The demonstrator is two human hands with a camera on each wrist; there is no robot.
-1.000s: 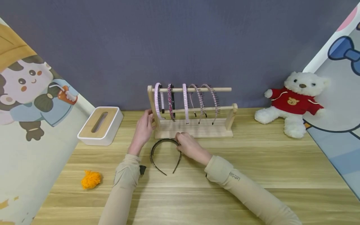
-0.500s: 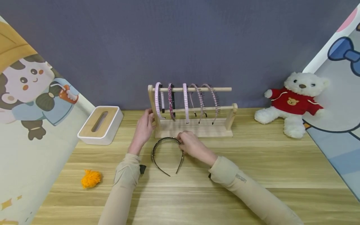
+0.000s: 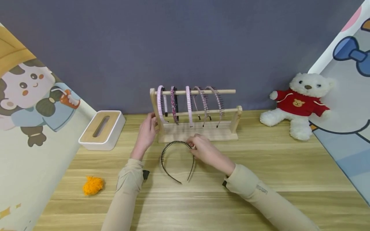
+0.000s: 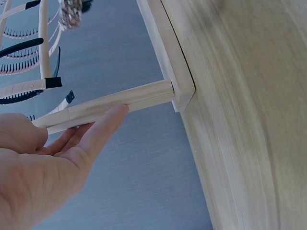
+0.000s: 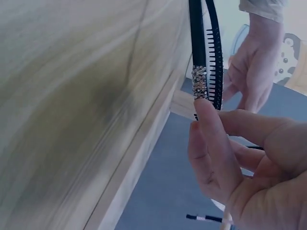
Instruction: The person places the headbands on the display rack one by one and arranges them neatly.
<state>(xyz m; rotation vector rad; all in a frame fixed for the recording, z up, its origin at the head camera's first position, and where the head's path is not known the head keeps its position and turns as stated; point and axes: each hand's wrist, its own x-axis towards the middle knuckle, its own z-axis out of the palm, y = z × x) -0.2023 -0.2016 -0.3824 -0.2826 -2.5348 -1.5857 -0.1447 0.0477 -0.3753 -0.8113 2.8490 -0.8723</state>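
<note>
In the head view my right hand [image 3: 206, 149] pinches a black toothed headband [image 3: 176, 142] near its top right, above the table with its two ends towards me. The right wrist view shows the thumb and fingers on a glittery stretch [image 5: 200, 82] of this headband. My left hand [image 3: 146, 131] holds the left upright [image 3: 154, 102] of a wooden headband stand. In the left wrist view its fingers and thumb lie along that wooden post [image 4: 144, 93]. On the stand's upper rod hang several headbands, among them a pink striped one [image 3: 189, 106] and a sequined one [image 3: 174, 104].
A white tissue box [image 3: 99, 128] with a wooden lid stands at the left. Nearer lies an orange yarn bundle [image 3: 93, 185]. At the right sits a white teddy bear [image 3: 297, 102] in a red top. A dark wall [image 3: 185, 41] closes the back.
My right hand has moved the black headband a little to the right, away from the left arm. The left hand stays on the stand's upright.
</note>
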